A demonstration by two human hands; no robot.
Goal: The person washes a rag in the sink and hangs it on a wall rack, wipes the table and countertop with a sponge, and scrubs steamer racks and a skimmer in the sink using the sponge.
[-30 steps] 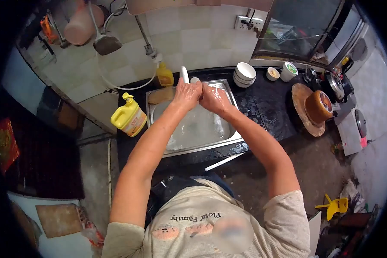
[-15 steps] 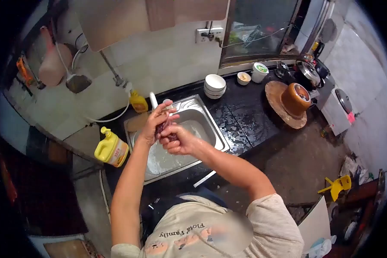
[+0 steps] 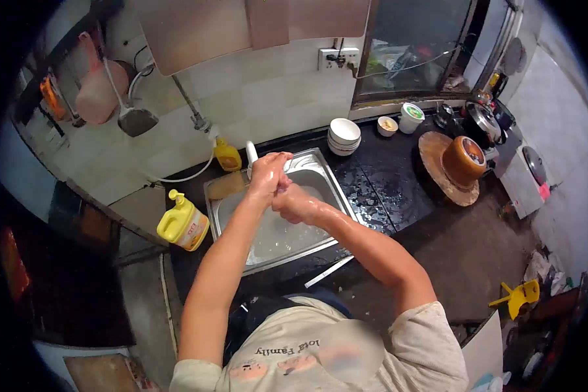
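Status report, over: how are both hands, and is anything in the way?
Left hand and right hand together, wet, over the sink. Whether they hold something: hidden. Cloudy water below. Tap close beyond left hand, possible obstacle.

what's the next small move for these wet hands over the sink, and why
Probably ease the right hand off the left hand, over the sink: both are wet and pressed together, hiding anything between them, and drips would fall inside.

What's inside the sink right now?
The sink holds what looks like cloudy water; a flat tan piece sits at its rear left corner. The left hand and right hand cover part of it; anything beneath them is hidden.
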